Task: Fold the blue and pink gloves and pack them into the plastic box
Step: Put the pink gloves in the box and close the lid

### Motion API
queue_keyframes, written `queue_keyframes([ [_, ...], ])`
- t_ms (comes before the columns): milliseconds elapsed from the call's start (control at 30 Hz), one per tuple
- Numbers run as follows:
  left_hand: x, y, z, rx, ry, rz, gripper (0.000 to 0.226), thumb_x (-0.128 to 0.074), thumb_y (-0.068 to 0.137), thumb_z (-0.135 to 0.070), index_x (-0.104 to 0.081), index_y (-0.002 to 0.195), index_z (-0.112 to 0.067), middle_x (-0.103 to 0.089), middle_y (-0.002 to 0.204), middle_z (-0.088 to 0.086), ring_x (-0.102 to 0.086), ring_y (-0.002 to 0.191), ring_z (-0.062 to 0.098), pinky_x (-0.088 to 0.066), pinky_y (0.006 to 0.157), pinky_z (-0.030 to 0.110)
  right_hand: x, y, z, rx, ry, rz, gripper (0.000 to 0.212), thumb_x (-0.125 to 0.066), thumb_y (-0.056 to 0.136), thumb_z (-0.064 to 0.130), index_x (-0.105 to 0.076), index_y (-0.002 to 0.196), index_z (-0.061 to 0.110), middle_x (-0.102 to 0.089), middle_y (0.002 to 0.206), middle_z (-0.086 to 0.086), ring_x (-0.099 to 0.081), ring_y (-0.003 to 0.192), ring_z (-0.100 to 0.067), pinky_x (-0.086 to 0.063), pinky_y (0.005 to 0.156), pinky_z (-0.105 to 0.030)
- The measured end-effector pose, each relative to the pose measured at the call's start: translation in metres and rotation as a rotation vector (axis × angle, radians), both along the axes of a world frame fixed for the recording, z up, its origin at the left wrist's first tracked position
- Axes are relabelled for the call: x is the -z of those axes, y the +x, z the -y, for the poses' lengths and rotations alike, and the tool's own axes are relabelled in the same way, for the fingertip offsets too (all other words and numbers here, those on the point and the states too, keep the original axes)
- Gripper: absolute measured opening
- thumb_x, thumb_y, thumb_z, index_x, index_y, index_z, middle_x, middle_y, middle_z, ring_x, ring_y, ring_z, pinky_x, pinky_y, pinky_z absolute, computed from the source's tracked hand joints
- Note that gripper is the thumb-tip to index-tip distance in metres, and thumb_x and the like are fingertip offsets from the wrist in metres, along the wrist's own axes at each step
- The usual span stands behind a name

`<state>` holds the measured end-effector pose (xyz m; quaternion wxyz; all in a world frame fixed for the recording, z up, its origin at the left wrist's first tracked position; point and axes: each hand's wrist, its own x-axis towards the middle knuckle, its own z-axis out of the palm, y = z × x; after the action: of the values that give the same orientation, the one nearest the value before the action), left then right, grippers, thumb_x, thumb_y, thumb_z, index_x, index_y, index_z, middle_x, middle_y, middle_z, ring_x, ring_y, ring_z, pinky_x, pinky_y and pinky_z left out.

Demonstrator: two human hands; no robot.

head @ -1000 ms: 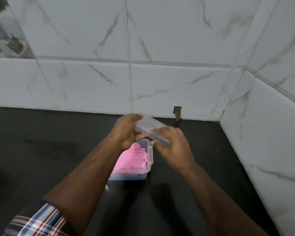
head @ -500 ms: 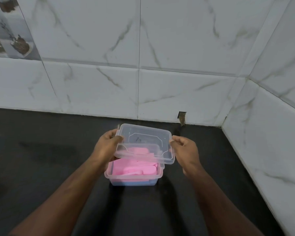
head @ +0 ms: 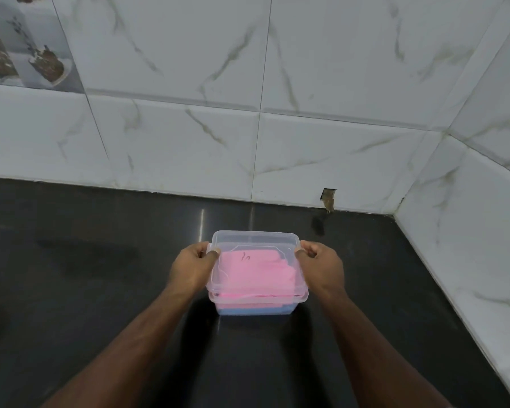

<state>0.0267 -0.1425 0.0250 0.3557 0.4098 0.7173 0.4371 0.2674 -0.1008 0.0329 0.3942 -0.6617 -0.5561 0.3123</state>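
The plastic box stands on the black desk, its long axis running left to right, its near wall facing the person. The clear lid lies on its rim, seemingly level. Pink gloves show through the lid, blue gloves beneath them at the bottom. The left hand pinches the lid's left edge; the right hand pinches the right edge. The tiled wall stands well beyond the box; open desk lies left, with less room right before the side wall.
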Motion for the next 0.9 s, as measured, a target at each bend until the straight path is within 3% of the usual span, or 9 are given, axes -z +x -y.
queue_keyframes([
  [133,0.002,-0.004,0.001,0.030,-0.030,-0.087,0.020,-0.060,0.091,-0.023,-0.074,0.091,-0.009,-0.075,0.090,0.012,-0.071,0.088,0.032,-0.056,0.081,0.044,0.005,-0.004,0.002,0.006,-0.001,0.085,0.021,-0.059,0.093,0.023,-0.072,0.108,0.014,-0.064,0.086,0.009,-0.063,0.082,-0.010,-0.052,0.074,-0.028],
  [333,0.008,-0.010,0.001,0.070,-0.034,-0.111,0.024,-0.059,0.092,-0.025,-0.072,0.090,-0.005,-0.074,0.092,0.017,-0.069,0.089,0.037,-0.056,0.079,0.045,0.011,-0.007,0.002,0.044,-0.002,0.140,0.029,-0.058,0.094,0.022,-0.070,0.117,0.011,-0.072,0.110,-0.002,-0.059,0.089,-0.011,-0.044,0.079,-0.024],
  [567,0.009,-0.024,0.001,0.082,-0.016,-0.167,0.027,-0.059,0.093,-0.025,-0.071,0.086,-0.003,-0.073,0.090,0.019,-0.064,0.072,0.029,-0.055,0.073,0.043,0.016,-0.021,0.009,0.073,-0.001,0.142,0.027,-0.059,0.093,0.023,-0.070,0.115,0.012,-0.072,0.107,-0.001,-0.061,0.091,-0.012,-0.052,0.086,-0.033],
  [767,0.011,-0.029,0.002,0.125,0.001,-0.205,0.028,-0.059,0.092,-0.028,-0.070,0.080,-0.006,-0.071,0.078,0.015,-0.065,0.069,0.031,-0.053,0.065,0.039,0.019,-0.026,0.017,0.089,0.023,0.169,0.024,-0.057,0.092,0.020,-0.071,0.109,0.010,-0.071,0.103,-0.004,-0.059,0.088,-0.013,-0.047,0.081,-0.028],
  [900,0.013,-0.031,0.005,0.154,0.021,-0.214,0.038,-0.054,0.083,-0.040,-0.068,0.077,-0.005,-0.069,0.076,0.017,-0.058,0.063,0.025,-0.053,0.064,0.041,0.020,-0.026,0.021,0.069,0.026,0.211,0.030,-0.056,0.093,0.021,-0.068,0.117,0.009,-0.069,0.113,-0.007,-0.062,0.100,-0.019,-0.045,0.088,-0.029],
])
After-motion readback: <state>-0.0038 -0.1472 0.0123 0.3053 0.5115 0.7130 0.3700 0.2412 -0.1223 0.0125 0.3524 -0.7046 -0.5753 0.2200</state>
